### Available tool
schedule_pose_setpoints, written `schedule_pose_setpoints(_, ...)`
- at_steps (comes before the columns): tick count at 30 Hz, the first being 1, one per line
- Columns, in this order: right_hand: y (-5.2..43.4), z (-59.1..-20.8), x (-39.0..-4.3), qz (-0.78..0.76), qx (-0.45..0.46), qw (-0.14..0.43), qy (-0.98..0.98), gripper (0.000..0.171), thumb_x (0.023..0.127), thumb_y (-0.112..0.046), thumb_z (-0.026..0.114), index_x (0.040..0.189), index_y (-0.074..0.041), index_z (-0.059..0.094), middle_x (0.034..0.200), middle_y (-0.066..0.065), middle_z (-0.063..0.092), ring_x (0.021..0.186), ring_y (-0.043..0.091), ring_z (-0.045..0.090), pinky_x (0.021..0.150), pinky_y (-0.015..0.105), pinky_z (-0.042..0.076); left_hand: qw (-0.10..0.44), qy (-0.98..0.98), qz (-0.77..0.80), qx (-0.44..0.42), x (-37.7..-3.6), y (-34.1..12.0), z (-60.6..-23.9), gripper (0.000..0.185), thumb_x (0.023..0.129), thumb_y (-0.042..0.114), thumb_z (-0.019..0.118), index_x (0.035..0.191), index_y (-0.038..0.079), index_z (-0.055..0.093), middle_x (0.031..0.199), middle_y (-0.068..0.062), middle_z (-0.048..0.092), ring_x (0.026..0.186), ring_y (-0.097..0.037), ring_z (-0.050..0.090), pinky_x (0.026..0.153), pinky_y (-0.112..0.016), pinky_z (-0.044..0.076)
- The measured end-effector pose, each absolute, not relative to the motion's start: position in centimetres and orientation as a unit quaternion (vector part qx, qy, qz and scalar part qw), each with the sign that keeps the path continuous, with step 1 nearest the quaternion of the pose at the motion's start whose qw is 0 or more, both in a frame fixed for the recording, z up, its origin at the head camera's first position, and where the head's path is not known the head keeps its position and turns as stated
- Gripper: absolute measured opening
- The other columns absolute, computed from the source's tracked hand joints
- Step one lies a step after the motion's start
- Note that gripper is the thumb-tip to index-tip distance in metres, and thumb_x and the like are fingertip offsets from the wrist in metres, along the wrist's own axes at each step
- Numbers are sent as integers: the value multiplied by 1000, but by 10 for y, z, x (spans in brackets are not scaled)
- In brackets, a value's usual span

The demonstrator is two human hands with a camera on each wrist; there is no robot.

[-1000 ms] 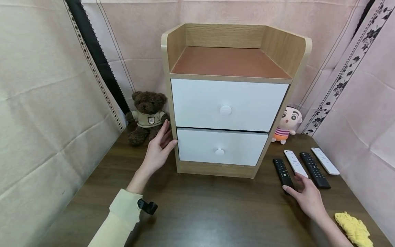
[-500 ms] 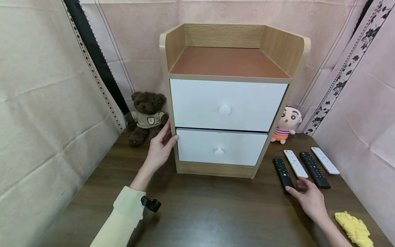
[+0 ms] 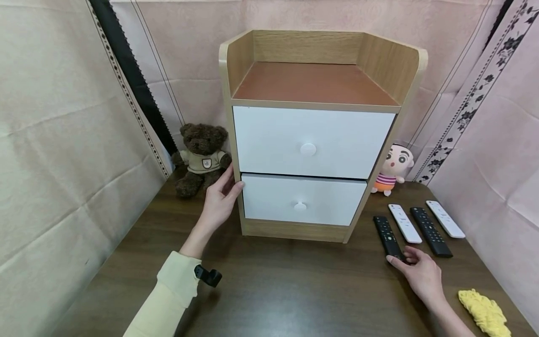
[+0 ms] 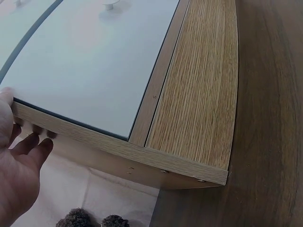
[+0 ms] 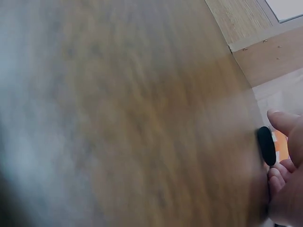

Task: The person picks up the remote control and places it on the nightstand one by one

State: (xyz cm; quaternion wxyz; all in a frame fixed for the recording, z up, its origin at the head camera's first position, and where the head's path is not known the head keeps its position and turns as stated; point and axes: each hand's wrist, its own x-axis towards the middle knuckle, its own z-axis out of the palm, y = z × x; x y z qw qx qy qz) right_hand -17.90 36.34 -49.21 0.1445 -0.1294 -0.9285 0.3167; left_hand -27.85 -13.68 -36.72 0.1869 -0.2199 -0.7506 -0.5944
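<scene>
Now both hands touch woodgrain cabinet (image 3: 236, 70) and slim black remote (image 3: 388, 236).

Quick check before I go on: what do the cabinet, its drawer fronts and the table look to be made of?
Cabinet: likely laminated board, matte oak-look grain, with small fasteners on the side. Drawer fronts: smooth white panels, probably laminate or paint, no grain. Table: dark wood-grain top with a slight sheen, veneer or laminate; I cannot tell which.
</scene>
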Motion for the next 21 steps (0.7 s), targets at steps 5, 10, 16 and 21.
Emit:
schedule_pose_setpoints(5, 361, -493, -179, 309, -129, 155, -930, 71, 82, -43, 87, 122, 12, 67, 101, 22, 72, 92, 32, 67, 72, 30, 44, 174, -757, -593, -213, -264, -132, -350, 60, 105, 6, 60, 158, -2, 32, 156, -22, 40, 142, -34, 43, 108, -40, 44)
schedule_pose_setpoints(10, 360, -494, -180, 301, -126, 162, -931, 71, 79, -44, 89, 119, 11, 69, 97, 20, 73, 90, 33, 68, 71, 33, 44, 185, -758, -588, -213, -262, -131, -348, 60, 104, 4, 60, 157, -4, 33, 154, -24, 41, 140, -35, 44, 107, -41, 44)
schedule_pose_setpoints(16, 359, -497, -181, 290, -126, 184, -931, 66, 76, -39, 91, 114, 12, 71, 88, 16, 73, 81, 30, 66, 70, 36, 42, 182, -757, -590, -214, -262, -131, -348, 60, 104, 5, 61, 157, -3, 33, 154, -23, 42, 140, -33, 45, 107, -37, 45)
schedule_pose_setpoints(21, 355, -498, -180, 283, -135, 189, -930, 66, 75, -39, 91, 112, 13, 71, 87, 20, 72, 83, 37, 66, 75, 48, 43, 176, -757, -593, -210, -262, -131, -350, 61, 104, 6, 61, 157, -2, 32, 155, -22, 41, 140, -32, 45, 106, -34, 45)
